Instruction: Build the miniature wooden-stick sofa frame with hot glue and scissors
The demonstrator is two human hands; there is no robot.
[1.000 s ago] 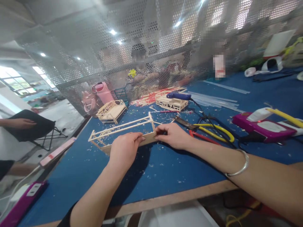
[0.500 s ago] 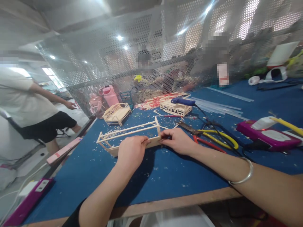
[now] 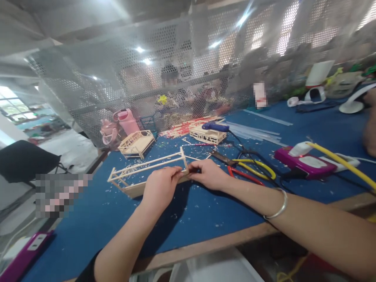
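Head view: both hands meet at the near right corner of a long pale wooden stick frame (image 3: 147,172) that sits on the blue felt-topped desk (image 3: 188,219). The left hand (image 3: 160,186) has its grip pinched onto the frame's end rail, and the right hand (image 3: 207,173), a silver bangle (image 3: 276,203) on its wrist, pinches the same corner from the 3 o'clock side, so the fingertips nearly touch. The frame stretches off toward 10 o'clock from the hands. Wood shavings are all over the felt around it. At 3 o'clock from the right hand lie yellow-handled pliers (image 3: 258,166) and a red-handled tool (image 3: 243,175). At 12 o'clock there's a blue glue gun (image 3: 216,126) resting on a small wooden model bench (image 3: 207,135), with another small wooden model sofa (image 3: 136,143) at 11 o'clock.
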